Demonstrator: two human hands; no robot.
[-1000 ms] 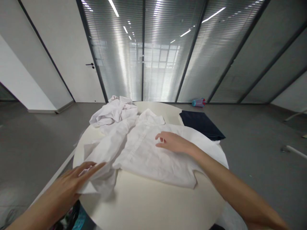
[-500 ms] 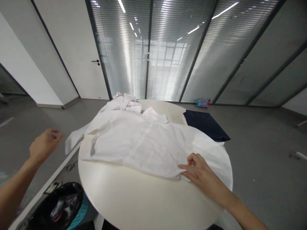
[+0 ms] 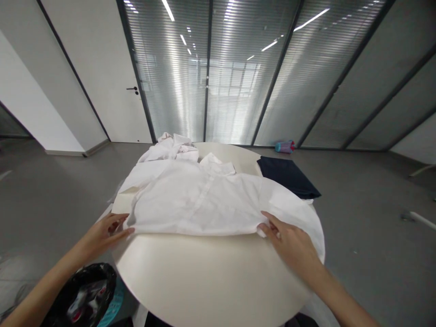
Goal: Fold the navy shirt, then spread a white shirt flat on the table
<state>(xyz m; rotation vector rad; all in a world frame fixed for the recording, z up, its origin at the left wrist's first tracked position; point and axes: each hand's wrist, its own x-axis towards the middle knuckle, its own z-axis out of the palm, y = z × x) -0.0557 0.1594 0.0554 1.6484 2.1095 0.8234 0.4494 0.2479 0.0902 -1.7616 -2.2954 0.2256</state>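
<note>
A white button shirt (image 3: 204, 200) lies spread flat across the round white table (image 3: 211, 277), collar toward the far side. My left hand (image 3: 104, 231) pinches the shirt's near left hem corner at the table's left edge. My right hand (image 3: 291, 238) grips the near right hem corner, fingers closed on the cloth. The hem runs straight between the two hands.
A crumpled white garment (image 3: 170, 147) sits at the table's far left. A folded dark navy cloth (image 3: 288, 175) lies at the far right. A black bag in a basket (image 3: 88, 295) stands on the floor lower left. A blue and pink bottle (image 3: 284, 146) lies by the glass wall.
My left hand came in from the far left and took the left hem corner. My right hand stayed at the right hem corner. The shirt's hem now lies straighter.
</note>
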